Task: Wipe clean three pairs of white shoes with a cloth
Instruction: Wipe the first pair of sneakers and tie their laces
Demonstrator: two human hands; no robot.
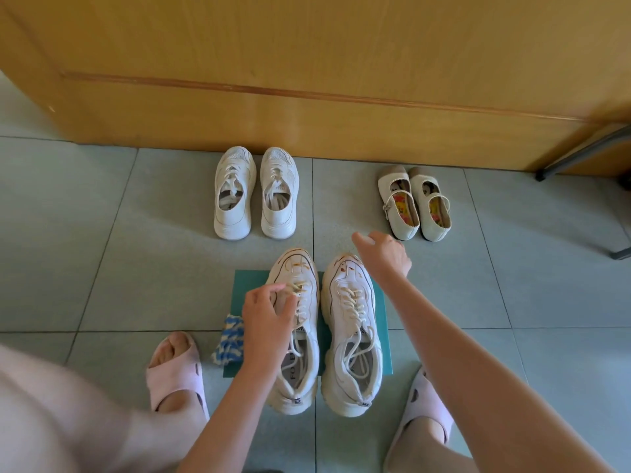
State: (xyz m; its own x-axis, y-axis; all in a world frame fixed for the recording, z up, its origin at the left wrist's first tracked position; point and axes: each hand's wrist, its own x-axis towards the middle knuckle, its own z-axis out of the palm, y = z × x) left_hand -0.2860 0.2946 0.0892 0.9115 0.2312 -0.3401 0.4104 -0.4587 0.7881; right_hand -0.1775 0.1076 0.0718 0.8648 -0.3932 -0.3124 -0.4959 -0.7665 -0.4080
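Two stained white chunky sneakers stand side by side on a teal mat [380, 302] right in front of me: the left sneaker [300, 363] and the right sneaker [351, 339]. My left hand [266, 319] hovers over the left sneaker's laces with fingers curled; whether it pinches a lace is unclear. My right hand [386, 256] reaches forward above the right sneaker's toe, fingers loosely bent, holding nothing. A blue-and-white cloth [229, 341] lies crumpled at the mat's left edge. A cleaner white sneaker pair [256, 194] and a small cream strap-shoe pair [415, 203] stand farther away.
A wooden door [307, 80] closes off the far side, with the farther shoes near its base. Grey floor tiles [102, 250] surround the mat. My feet in pink slippers [176, 367] flank the mat. A dark metal furniture leg [580, 155] stands at the far right.
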